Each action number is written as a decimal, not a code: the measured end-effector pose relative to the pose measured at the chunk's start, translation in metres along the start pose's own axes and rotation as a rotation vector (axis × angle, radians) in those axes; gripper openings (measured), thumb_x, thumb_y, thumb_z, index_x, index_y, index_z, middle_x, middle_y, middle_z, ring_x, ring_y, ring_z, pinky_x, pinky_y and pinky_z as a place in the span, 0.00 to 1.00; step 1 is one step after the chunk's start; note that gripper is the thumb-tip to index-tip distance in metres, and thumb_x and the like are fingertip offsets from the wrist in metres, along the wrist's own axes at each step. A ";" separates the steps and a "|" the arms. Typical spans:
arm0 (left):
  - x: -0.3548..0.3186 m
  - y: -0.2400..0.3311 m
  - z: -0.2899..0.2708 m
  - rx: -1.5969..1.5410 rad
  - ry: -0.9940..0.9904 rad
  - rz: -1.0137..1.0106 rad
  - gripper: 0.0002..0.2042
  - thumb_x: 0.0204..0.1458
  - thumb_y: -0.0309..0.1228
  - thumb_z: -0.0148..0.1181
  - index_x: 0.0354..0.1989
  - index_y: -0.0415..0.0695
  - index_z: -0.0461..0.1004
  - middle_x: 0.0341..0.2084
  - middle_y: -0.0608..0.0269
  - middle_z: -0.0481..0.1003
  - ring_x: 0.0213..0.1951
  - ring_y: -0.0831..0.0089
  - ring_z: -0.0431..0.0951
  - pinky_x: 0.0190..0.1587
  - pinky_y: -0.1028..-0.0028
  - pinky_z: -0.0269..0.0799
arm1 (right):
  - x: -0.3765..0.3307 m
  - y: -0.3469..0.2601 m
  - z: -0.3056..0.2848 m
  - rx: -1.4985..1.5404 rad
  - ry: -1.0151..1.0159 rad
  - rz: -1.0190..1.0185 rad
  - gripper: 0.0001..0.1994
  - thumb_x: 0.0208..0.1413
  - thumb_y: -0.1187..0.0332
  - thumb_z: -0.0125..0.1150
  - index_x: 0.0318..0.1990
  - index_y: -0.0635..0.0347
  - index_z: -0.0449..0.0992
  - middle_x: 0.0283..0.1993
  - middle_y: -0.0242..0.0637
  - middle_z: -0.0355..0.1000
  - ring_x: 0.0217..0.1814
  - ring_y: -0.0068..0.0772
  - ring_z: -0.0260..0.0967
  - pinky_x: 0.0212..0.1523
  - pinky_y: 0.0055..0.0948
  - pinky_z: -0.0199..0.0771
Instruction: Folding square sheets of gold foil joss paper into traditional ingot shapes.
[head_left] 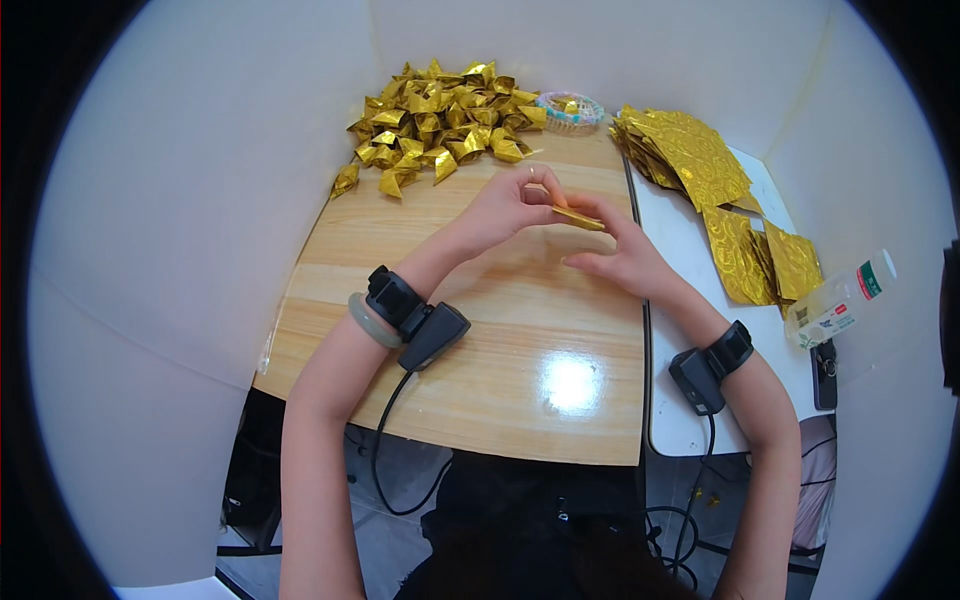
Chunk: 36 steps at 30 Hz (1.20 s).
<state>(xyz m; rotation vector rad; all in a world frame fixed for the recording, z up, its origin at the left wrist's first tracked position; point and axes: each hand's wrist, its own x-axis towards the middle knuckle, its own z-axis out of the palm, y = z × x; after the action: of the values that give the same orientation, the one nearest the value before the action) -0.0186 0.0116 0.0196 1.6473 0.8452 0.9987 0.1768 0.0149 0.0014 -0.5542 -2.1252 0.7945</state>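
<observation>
Above the middle of the wooden table, a narrow folded piece of gold paper [578, 218] spans between my two hands. My left hand [510, 208] is closed in a pinch on its left end, with the fingers curled. The fingers of my right hand [632, 258] reach along the far side of the paper and touch it. Its thumb stands apart, below the strip, so the right hand is open. A black strap with a small box sits on each wrist, and a pale bangle [374, 321] circles my left wrist.
Folded gold paper ingots [430, 120] are heaped at the far left. Beside them stands a small woven basket [570, 112]. Stacks of gold paper sheets [690, 150] lie on the white table [685, 345] at right, near a clear bottle [840, 300] and a phone [825, 375]. Cables trail from both wrists.
</observation>
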 end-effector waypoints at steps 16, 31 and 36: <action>-0.001 -0.023 0.004 0.498 -0.115 0.079 0.10 0.40 0.27 0.60 0.33 0.43 0.75 0.30 0.67 0.70 0.40 0.75 0.66 0.44 0.76 0.62 | -0.001 0.008 -0.035 -0.972 -0.211 -0.371 0.11 0.35 0.77 0.57 0.31 0.58 0.75 0.30 0.32 0.68 0.36 0.31 0.66 0.34 0.27 0.68; -0.001 -0.038 0.000 0.878 -0.172 0.279 0.15 0.45 0.28 0.54 0.44 0.46 0.72 0.32 0.60 0.68 0.40 0.64 0.65 0.46 0.70 0.60 | -0.008 0.025 -0.068 -0.741 -0.278 0.082 0.10 0.43 0.72 0.54 0.35 0.61 0.72 0.33 0.38 0.69 0.39 0.39 0.65 0.40 0.32 0.66; -0.002 -0.035 0.004 0.948 -0.129 0.357 0.13 0.45 0.30 0.55 0.42 0.47 0.73 0.36 0.60 0.67 0.41 0.62 0.65 0.46 0.69 0.62 | -0.002 0.022 -0.065 -0.520 -0.334 0.365 0.08 0.44 0.70 0.56 0.34 0.61 0.70 0.34 0.35 0.70 0.38 0.30 0.66 0.40 0.25 0.65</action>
<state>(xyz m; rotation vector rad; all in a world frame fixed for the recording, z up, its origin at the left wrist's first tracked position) -0.0186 0.0178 -0.0151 2.7090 1.0344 0.7321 0.2324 0.0522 0.0179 -1.1767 -2.5976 0.5425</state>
